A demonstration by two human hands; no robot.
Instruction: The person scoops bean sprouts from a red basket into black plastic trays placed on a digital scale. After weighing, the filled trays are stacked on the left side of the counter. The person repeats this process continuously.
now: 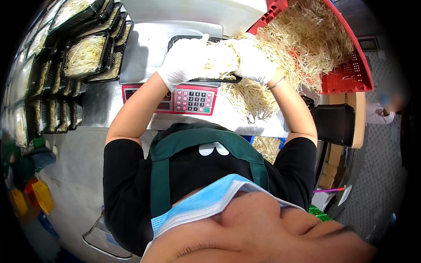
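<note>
Bean sprouts (219, 62) fill a black plastic tray (234, 79) on the metal pan (133, 67) of a red digital scale. My left hand (185, 60), in a white glove, lies over the left part of the tray, its thumb stretched towards the far rim. Glare hides its fingers. From the other side, my right hand (252, 62), also gloved in white, closes on the right end of the sprouts. The scale's keypad (194, 101) faces me, with its display partly behind my left forearm.
Filled trays (86, 56) of sprouts stand in stacks at the left. A tipped red crate (357, 74) spills loose sprouts (253, 102) onto the metal table at the right. Black empty trays (334, 123) rest on a cardboard box (359, 120). Another person (381, 111) is at the far right.
</note>
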